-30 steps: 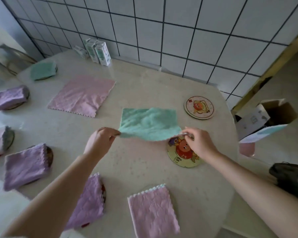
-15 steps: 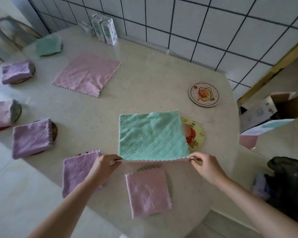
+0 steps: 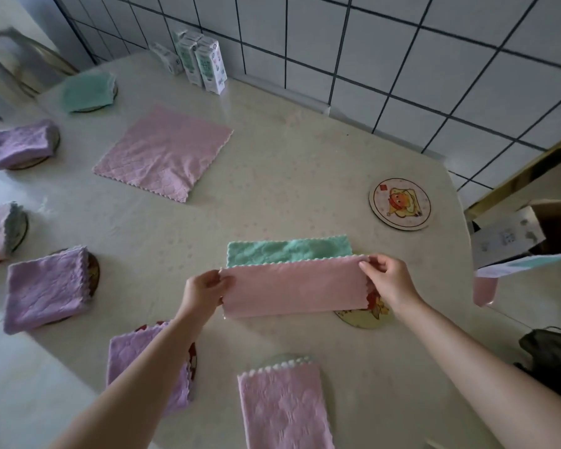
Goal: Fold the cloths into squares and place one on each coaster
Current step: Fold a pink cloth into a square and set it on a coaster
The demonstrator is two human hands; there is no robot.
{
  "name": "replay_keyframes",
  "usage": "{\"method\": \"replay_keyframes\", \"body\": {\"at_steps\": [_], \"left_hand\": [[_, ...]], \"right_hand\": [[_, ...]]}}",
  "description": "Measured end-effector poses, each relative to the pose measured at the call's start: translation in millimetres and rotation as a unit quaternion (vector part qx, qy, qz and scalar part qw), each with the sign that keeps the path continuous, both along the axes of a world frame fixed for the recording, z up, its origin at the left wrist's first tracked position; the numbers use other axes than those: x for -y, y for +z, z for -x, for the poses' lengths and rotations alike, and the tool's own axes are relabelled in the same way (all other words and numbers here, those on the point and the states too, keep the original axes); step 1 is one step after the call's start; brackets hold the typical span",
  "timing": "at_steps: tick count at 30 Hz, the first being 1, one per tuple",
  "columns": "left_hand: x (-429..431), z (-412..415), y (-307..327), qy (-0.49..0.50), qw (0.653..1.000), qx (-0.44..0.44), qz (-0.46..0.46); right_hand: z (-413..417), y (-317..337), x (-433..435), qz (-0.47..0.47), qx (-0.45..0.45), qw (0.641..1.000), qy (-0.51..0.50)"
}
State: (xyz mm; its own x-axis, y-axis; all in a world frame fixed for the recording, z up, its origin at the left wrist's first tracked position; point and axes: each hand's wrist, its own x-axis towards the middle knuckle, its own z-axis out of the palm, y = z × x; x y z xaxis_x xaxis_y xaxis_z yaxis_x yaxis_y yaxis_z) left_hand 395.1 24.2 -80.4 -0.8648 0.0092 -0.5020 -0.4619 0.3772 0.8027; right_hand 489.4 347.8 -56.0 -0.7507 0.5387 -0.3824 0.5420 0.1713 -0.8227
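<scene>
The green-and-pink cloth (image 3: 292, 290) lies half folded, pink face over green, on the surface (image 3: 272, 189), partly covering a printed coaster (image 3: 363, 317), its upper corners pinched by the fingers of the left hand (image 3: 203, 291) and the right hand (image 3: 391, 280).

Near the front of the table (image 3: 289, 189) a half-folded cloth (image 3: 292, 288) is held between the left hand (image 3: 201, 291) and the right hand (image 3: 391, 278), its right end over a coaster (image 3: 363, 319). A bare coaster (image 3: 400, 204) is set behind it to the right, a spread cloth (image 3: 162, 153) behind to the left, and cartons (image 3: 204, 64) at the back. Folded cloths (image 3: 46, 290) are ranged along the left edge and front
</scene>
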Motion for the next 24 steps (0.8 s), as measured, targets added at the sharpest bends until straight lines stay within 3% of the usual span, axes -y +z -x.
{"method": "replay_keyframes", "body": {"at_steps": [15, 24], "left_hand": [[-17.7, 50.9, -36.1, -0.018, 0.998, -0.017, 0.054], [-27.4, 64.1, -34.4, -0.05, 0.984, -0.049, 0.164]], "right_hand": [[58.6, -45.5, -19.6, -0.006, 0.059, 0.998, -0.018], [65.7, -50.9, -18.3, -0.079, 0.085, 0.993, -0.011]]}}
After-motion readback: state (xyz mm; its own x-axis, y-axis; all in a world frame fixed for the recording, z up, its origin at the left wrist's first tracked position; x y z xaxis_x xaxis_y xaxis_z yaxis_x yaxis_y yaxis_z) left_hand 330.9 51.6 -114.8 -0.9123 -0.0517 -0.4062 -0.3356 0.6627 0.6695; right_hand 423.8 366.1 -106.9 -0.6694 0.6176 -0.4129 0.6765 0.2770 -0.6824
